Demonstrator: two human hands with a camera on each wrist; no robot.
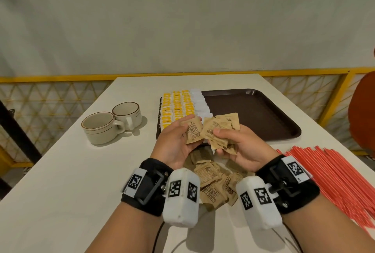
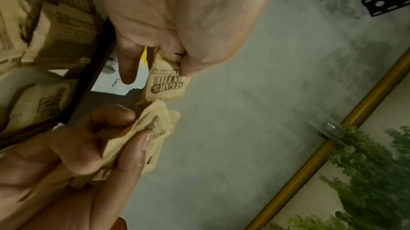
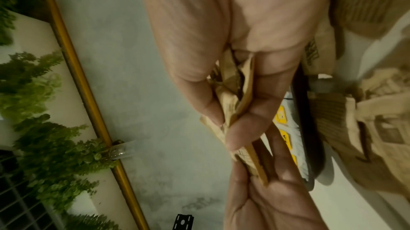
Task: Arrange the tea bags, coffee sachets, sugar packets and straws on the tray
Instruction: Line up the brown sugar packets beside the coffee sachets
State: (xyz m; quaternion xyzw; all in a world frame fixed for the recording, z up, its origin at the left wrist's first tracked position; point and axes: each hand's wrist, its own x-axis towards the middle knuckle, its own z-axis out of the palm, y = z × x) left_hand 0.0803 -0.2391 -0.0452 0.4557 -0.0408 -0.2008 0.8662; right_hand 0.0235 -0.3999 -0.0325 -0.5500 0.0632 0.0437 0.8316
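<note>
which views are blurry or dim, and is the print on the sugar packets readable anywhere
Head view: bright, sharp at the centre, its edges bowed by the wide lens; the print on the sugar packet in the left hand is readable. Left wrist view: dim, soft, print still readable. Right wrist view: dim, smeared, print unreadable.

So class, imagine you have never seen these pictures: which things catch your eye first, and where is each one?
Both hands meet mid-picture over the table: the left hand holds one brown sugar packet, and the right hand grips a fanned bunch, with more packets piled below them. Behind, yellow sachets fill the left end of the brown tray. Red straws lie at right, two cups at left.
</note>
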